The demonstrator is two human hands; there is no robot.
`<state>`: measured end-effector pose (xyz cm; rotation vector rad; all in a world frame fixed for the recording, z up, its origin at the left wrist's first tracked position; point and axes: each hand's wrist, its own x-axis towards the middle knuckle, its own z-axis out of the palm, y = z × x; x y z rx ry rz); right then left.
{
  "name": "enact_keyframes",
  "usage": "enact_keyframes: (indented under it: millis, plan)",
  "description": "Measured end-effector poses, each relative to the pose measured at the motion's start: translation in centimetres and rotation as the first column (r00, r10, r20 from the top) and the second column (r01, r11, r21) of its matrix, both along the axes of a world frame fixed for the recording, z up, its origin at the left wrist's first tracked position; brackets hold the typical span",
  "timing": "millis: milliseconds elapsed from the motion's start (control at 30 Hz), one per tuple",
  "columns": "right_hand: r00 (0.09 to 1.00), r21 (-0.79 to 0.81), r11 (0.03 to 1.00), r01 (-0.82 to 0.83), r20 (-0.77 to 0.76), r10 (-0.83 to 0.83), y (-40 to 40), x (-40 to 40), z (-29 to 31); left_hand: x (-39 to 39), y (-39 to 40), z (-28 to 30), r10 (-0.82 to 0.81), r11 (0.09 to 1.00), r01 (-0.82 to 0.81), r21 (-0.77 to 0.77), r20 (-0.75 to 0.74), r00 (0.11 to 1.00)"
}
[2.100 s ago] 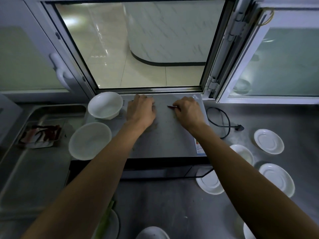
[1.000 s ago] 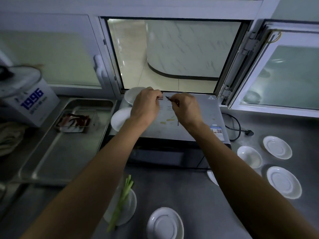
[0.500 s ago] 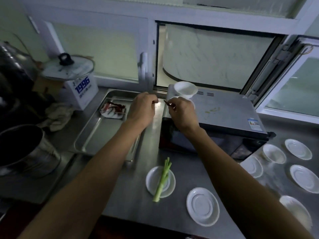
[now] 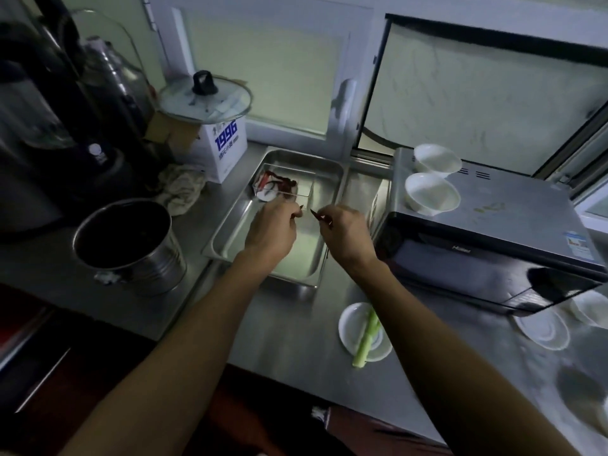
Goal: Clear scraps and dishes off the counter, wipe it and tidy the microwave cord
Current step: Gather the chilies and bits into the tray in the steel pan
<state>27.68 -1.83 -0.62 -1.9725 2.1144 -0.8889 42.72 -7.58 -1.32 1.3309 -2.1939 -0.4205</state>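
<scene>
My one head-worn camera looks forward and steeply down, close over the grey stainless-steel bench (image 4: pixel 289 343) at arm's reach.

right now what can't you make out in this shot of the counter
- Right hand: pinches a dark red scrap; too small to identify, head view.
- Left hand: its own fingers hide most of what it pinches.
- Saucers at the right: blurred, cut by the frame edge.
- Microwave cord: not in view.
- Steel pot: inside too dark.
</scene>
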Motion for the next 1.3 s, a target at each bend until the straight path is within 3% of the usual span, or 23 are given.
enact_keyframes:
  millis: [533, 1300]
  plan:
    - [0.986, 0.136, 0.991, 0.016, 0.160, -0.038, -12.7, -2.0, -7.6, -1.4, -12.1, -7.3, 0.008, 0.994, -0.017, 0.107, 0.078, 0.997]
    - [0.957, 0.227, 0.962, 0.152, 0.211, -0.201, -30.8, -3.9, -13.9, -5.2, -32.1, -12.3, -0.021, 0.960, 0.011, 0.278, 0.034, 0.999]
